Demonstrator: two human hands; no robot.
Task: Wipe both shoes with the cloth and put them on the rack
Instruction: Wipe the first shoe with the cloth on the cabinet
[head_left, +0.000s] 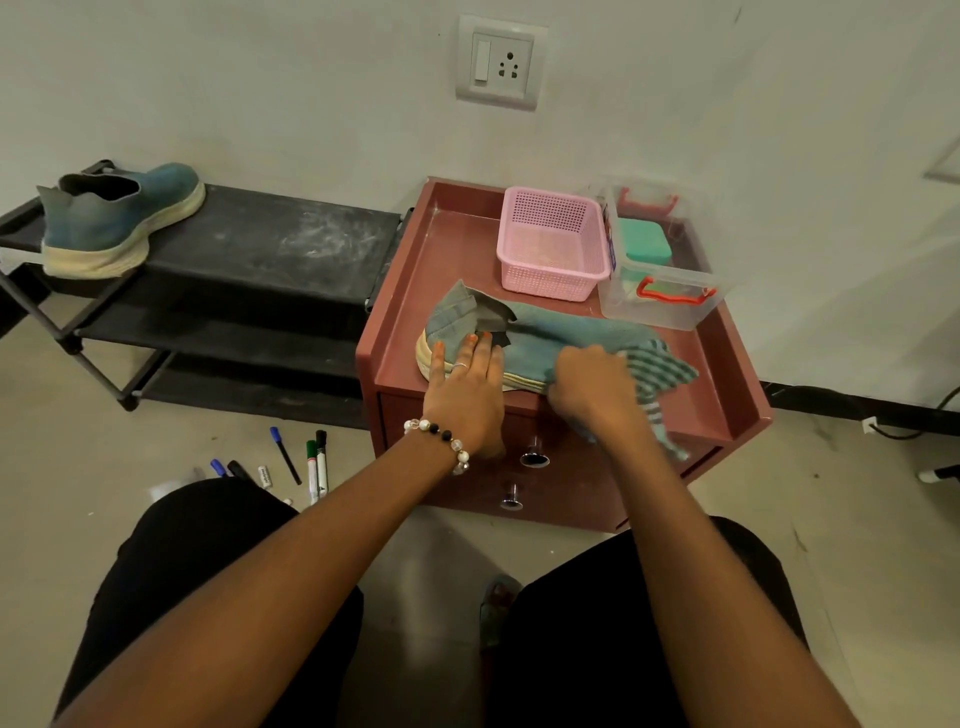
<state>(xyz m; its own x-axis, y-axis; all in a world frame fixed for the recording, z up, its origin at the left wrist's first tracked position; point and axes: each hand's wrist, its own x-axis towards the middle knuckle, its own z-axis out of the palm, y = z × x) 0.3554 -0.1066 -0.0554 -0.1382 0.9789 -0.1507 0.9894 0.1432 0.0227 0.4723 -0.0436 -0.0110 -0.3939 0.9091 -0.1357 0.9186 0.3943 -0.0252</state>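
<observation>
The left hand lies flat on a blue shoe, fingers straight and slightly spread, holding it on its side on the red cabinet. The right hand grips the striped cloth against the shoe. The second shoe stands on the rack. The markers on the floor carry labels too small to read.

A white wall with a switch socket rises behind a reddish drawer cabinet standing on the pale floor.
</observation>
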